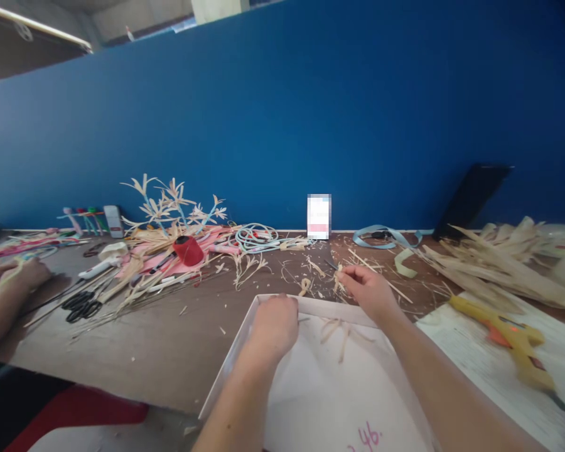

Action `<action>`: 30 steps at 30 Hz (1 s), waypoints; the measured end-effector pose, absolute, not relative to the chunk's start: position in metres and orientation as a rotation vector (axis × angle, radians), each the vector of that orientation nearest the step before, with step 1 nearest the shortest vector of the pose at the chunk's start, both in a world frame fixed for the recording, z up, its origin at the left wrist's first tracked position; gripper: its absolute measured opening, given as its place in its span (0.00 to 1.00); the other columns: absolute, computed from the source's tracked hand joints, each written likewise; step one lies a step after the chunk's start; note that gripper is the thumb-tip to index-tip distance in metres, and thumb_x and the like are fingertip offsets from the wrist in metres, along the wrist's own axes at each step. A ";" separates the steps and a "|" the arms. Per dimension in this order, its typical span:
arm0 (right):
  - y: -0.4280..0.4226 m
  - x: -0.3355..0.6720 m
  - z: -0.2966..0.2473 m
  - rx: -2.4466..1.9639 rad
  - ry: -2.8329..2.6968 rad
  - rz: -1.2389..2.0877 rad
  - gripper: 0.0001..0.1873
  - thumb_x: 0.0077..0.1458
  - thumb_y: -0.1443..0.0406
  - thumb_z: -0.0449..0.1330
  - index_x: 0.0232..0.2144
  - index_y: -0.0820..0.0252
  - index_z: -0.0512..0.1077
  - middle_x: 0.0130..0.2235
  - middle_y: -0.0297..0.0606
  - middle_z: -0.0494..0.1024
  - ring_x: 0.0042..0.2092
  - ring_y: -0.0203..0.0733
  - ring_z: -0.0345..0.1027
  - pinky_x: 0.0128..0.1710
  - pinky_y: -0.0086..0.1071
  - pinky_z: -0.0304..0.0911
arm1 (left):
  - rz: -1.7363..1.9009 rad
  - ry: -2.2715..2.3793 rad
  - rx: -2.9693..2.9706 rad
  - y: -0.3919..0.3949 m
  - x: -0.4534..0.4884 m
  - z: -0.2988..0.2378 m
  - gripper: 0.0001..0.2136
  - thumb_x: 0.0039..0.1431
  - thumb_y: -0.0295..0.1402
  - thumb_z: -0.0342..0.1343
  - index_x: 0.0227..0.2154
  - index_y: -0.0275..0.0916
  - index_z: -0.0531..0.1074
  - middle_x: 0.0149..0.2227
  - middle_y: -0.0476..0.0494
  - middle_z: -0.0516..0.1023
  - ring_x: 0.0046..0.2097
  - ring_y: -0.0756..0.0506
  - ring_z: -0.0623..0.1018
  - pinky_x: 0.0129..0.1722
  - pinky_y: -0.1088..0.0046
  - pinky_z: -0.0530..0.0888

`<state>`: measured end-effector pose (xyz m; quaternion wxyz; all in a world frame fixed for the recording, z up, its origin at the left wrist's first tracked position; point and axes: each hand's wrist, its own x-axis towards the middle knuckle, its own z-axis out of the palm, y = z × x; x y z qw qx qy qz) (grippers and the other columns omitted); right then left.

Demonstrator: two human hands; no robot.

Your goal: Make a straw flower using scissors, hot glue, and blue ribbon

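A shallow white box (327, 376) stands in front of me, with several pale husk strips (343, 339) lying in it. My left hand (274, 323) is closed at the box's far left corner, over the rim; what its fingers hold is hidden. Past the box's far rim, my right hand (370, 289) pinches a small pale piece of dried husk (339, 281) between thumb and fingers. Around it on the table lie scattered shreds and a curled husk piece (304, 287).
A yellow glue gun (508, 339) lies on paper at right, near dried husks (503, 257). Left are black scissors (82, 306), a red thread spool (188, 250), husk flowers (169, 201) and coiled cord (254, 237). A phone (319, 218) leans against the blue partition (282, 113). Another person's hand (31, 273) is far left.
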<state>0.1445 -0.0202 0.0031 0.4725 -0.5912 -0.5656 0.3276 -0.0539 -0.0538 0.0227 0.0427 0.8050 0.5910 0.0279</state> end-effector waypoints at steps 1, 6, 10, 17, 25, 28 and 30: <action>-0.021 0.144 0.004 -1.444 -1.386 0.799 0.15 0.46 0.53 0.58 0.28 0.58 0.71 0.17 0.28 0.63 0.19 0.31 0.53 0.19 0.26 0.50 | 0.056 1.813 2.488 -0.054 -0.054 0.020 0.11 0.47 0.24 0.47 0.30 0.36 0.75 0.33 0.34 0.76 0.35 0.40 0.75 0.34 0.65 0.70; -0.021 0.145 0.005 -1.422 -1.377 0.810 0.14 0.45 0.53 0.58 0.26 0.58 0.71 0.18 0.28 0.64 0.20 0.32 0.54 0.19 0.26 0.52 | -0.099 1.768 2.530 -0.051 -0.054 0.020 0.11 0.48 0.24 0.46 0.29 0.34 0.74 0.33 0.33 0.76 0.35 0.40 0.76 0.34 0.66 0.70; -0.018 0.146 0.003 -1.410 -1.320 0.865 0.15 0.45 0.53 0.59 0.26 0.59 0.71 0.16 0.27 0.63 0.18 0.30 0.52 0.18 0.26 0.49 | 0.059 1.705 2.444 -0.052 -0.059 0.032 0.08 0.47 0.26 0.48 0.26 0.37 0.73 0.31 0.38 0.76 0.32 0.44 0.75 0.31 0.71 0.67; -0.013 0.149 -0.003 -1.249 -1.081 1.085 0.15 0.44 0.53 0.61 0.26 0.59 0.70 0.15 0.27 0.64 0.17 0.28 0.52 0.16 0.24 0.47 | 0.908 1.350 1.912 -0.022 -0.034 0.052 0.06 0.49 0.35 0.53 0.27 0.38 0.70 0.27 0.47 0.75 0.28 0.50 0.71 0.26 0.76 0.63; -0.008 0.154 -0.006 -1.166 -0.905 1.043 0.14 0.43 0.54 0.62 0.25 0.59 0.70 0.29 0.35 0.76 0.19 0.27 0.58 0.14 0.22 0.50 | 1.056 0.903 1.321 -0.001 0.000 0.015 0.17 0.44 0.34 0.59 0.39 0.34 0.70 0.26 0.48 0.73 0.25 0.54 0.68 0.27 0.78 0.65; -0.010 0.151 -0.002 -1.191 -0.930 1.022 0.14 0.44 0.54 0.61 0.26 0.60 0.71 0.30 0.37 0.76 0.19 0.28 0.60 0.14 0.22 0.52 | 1.053 0.944 1.335 -0.005 -0.004 0.012 0.13 0.45 0.35 0.58 0.35 0.34 0.73 0.28 0.47 0.74 0.26 0.54 0.68 0.28 0.78 0.64; -0.011 0.150 0.000 -1.186 -0.930 1.015 0.15 0.44 0.54 0.61 0.27 0.60 0.71 0.31 0.37 0.77 0.20 0.28 0.61 0.14 0.22 0.53 | 1.047 0.963 1.355 -0.006 -0.006 0.013 0.12 0.46 0.35 0.58 0.34 0.35 0.73 0.29 0.47 0.74 0.27 0.54 0.68 0.28 0.78 0.63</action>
